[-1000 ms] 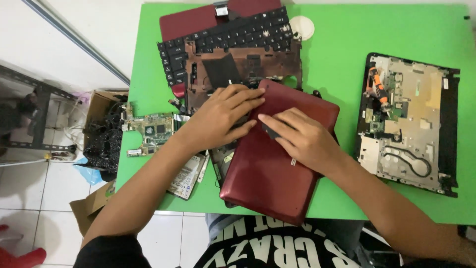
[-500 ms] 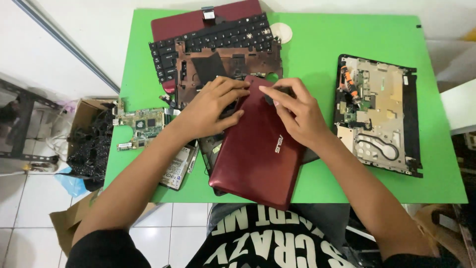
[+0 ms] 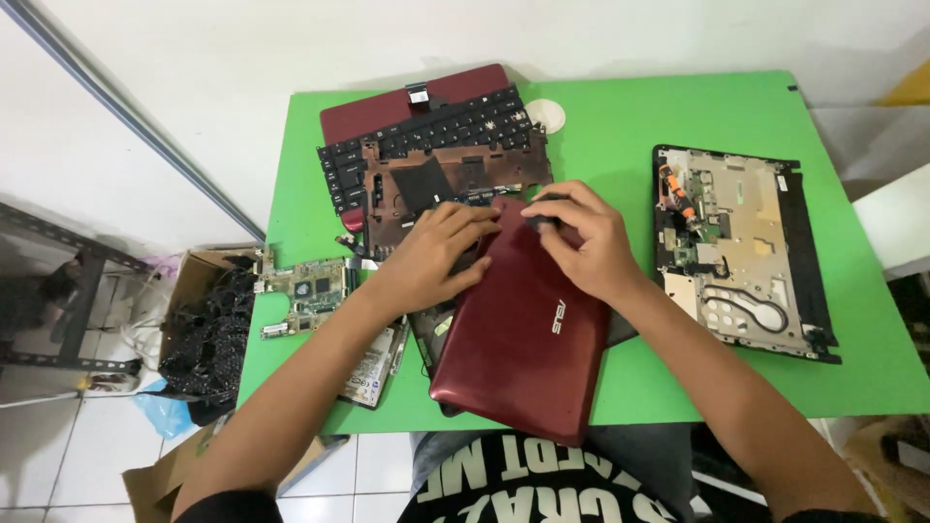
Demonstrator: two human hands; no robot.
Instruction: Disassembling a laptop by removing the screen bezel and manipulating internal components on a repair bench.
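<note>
Slid further up the red laptop lid [image 3: 528,334] since before: left hand [image 3: 431,257] pressing flat to steady, right hand [image 3: 581,242] pinching its top edge on the green bench [image 3: 620,126]

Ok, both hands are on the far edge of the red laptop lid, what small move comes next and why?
Probably lift that far edge a little with the right hand while the left hand steadies it. The red lid lies tilted over a dark part, and both hands' fingertips meet at its top edge.
</note>
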